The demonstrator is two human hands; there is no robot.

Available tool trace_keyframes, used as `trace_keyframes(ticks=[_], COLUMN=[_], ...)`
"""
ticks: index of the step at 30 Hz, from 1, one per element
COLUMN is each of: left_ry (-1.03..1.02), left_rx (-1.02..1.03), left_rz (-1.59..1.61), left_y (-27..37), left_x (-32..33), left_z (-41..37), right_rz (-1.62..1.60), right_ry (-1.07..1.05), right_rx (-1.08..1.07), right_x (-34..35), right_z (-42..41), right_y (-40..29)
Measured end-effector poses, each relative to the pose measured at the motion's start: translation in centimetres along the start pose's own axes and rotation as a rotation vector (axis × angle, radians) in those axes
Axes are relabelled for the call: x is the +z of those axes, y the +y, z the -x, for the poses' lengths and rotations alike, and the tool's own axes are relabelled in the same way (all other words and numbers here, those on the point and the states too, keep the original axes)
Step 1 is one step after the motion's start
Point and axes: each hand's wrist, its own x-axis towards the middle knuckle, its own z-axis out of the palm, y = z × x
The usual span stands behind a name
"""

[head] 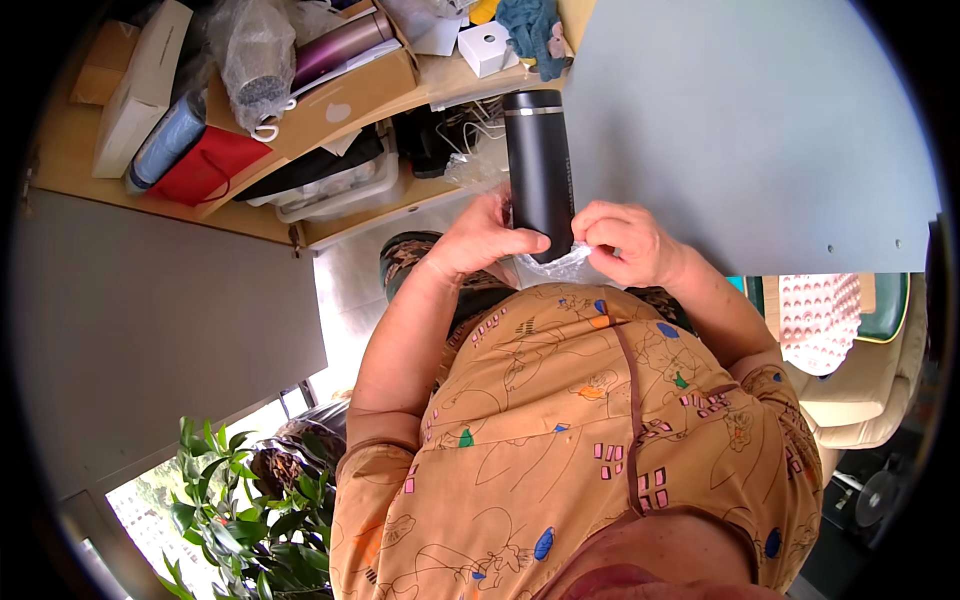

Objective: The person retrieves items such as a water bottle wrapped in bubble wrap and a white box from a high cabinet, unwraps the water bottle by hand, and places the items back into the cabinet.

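A black tumbler (pixel 537 165) with a silver band near its lid stands nearly upright before me, between my hands. My left hand (pixel 491 236) holds its lower part, with the thumb across the front. Clear bubble wrap (pixel 559 264) hangs around the tumbler's base. The fingers of my right hand (pixel 626 238) pinch the edge of this wrap, close beside the tumbler's lower right side. The fingers behind the tumbler are hidden.
Open cabinet doors flank me, one at the left (pixel 165 315) and one at the right (pixel 750 135). On the shelf stand a cardboard box (pixel 352 94), a bubble-wrapped bottle (pixel 259 60), a red bag (pixel 210 165) and a small white box (pixel 486 51). A leafy plant (pixel 247 517) is at lower left.
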Motion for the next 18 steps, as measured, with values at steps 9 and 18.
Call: trace_keyframes(ticks=[9, 18], left_ry=[0.05, 0.137], left_rx=[0.102, 0.106], left_rz=[-0.188, -0.397], left_y=[0.2, -0.6], left_x=[1.4, 1.6], left_z=[0.4, -0.7], right_rz=[-0.025, -0.107], right_ry=[-0.098, -0.004], right_rx=[0.128, 0.386], right_x=[-1.1, 0.1], right_z=[0.9, 2.0], right_y=[-0.8, -1.4])
